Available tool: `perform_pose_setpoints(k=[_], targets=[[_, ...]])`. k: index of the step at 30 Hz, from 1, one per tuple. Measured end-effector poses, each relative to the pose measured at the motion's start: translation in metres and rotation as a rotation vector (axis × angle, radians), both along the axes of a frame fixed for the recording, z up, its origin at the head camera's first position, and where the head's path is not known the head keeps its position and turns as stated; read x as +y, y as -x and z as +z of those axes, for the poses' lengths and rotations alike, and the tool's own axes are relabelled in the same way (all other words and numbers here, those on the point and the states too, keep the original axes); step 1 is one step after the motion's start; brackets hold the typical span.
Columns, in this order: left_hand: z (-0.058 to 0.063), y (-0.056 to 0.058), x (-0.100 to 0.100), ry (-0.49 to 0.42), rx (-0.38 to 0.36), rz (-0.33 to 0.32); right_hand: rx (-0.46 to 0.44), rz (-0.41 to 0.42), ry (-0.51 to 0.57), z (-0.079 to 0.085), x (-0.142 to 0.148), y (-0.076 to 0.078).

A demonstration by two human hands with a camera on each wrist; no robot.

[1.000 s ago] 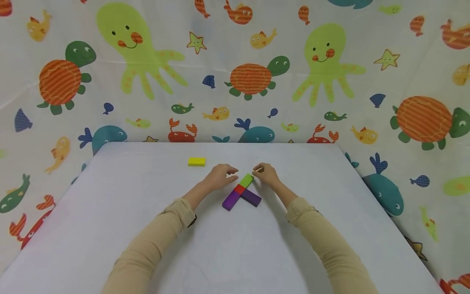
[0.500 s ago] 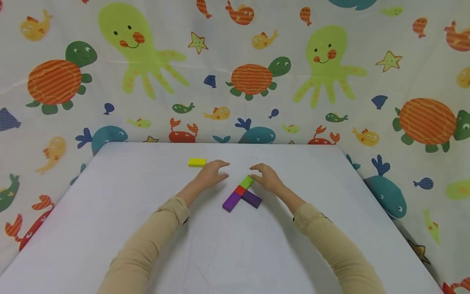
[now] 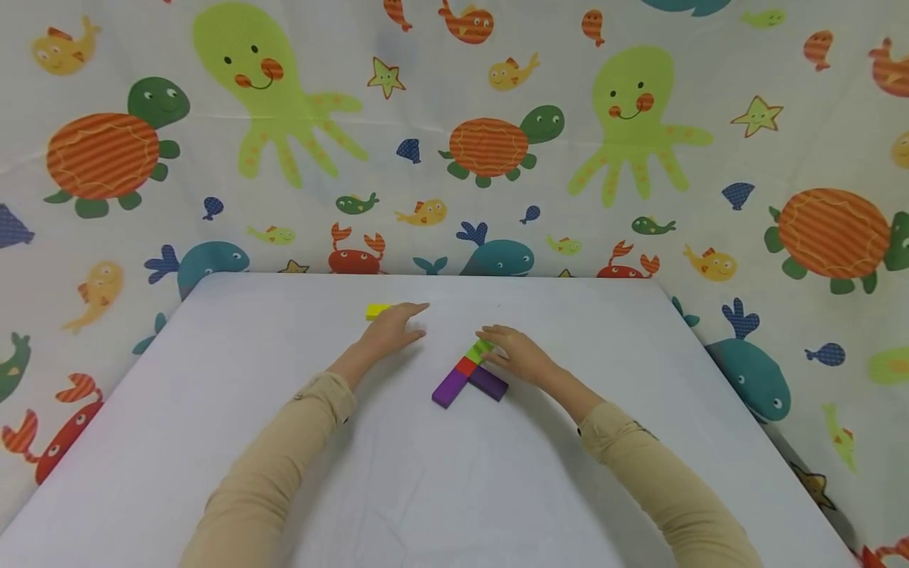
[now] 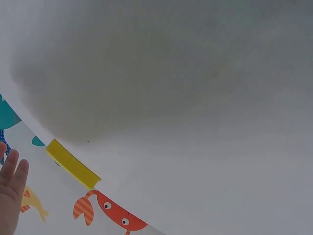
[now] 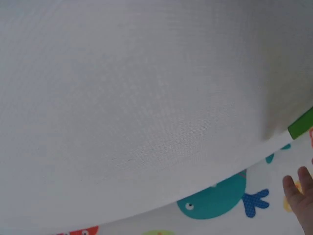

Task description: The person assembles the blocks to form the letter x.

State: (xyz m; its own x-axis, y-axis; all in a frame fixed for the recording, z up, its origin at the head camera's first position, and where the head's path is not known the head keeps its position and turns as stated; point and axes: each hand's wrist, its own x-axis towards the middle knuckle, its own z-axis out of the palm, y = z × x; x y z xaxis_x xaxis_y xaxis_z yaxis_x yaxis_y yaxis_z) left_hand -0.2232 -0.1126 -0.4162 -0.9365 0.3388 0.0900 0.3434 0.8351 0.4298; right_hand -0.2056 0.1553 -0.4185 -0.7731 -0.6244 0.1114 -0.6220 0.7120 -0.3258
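Observation:
My left hand [image 3: 387,330] is stretched out over the white table with fingers and thumb apart, holding nothing. It partly covers a yellow block [image 3: 373,312] behind it; the left wrist view shows that yellow block [image 4: 73,164] beside the fingers. My right hand [image 3: 521,353] hovers at a green block [image 3: 476,353], its extended fingers overlapping the far end in the head view. That block touches a red block [image 3: 465,366]. From the red one, a purple block [image 3: 449,389] continues the slanted row, while a darker purple block [image 3: 488,383] branches off to the right.
The white table [image 3: 426,489] reaches back to an upright cloth [image 3: 426,102] printed with sea animals. Both forearms in beige sleeves [image 3: 273,465] come in from the front.
The left hand has moved left, away from the block row, to the yellow block. The right hand has shifted slightly and its fingers now overlap the green block. The joined blocks keep their arrangement.

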Motion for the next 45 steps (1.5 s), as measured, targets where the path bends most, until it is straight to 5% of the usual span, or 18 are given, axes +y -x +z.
perform_pose_setpoints(k=[8, 22, 45], targets=[[-0.004, 0.005, -0.013, 0.042, 0.097, -0.028, 0.019, 0.061, -0.027, -0.001, 0.001, -0.006], [-0.012, 0.011, -0.029, 0.134, 0.036, 0.055, 0.065, 0.274, -0.129, -0.007, 0.007, -0.01], [-0.018, 0.026, -0.059, 0.202, -0.068, 0.062, 0.114, 0.316, -0.223, -0.012, 0.0, -0.007]])
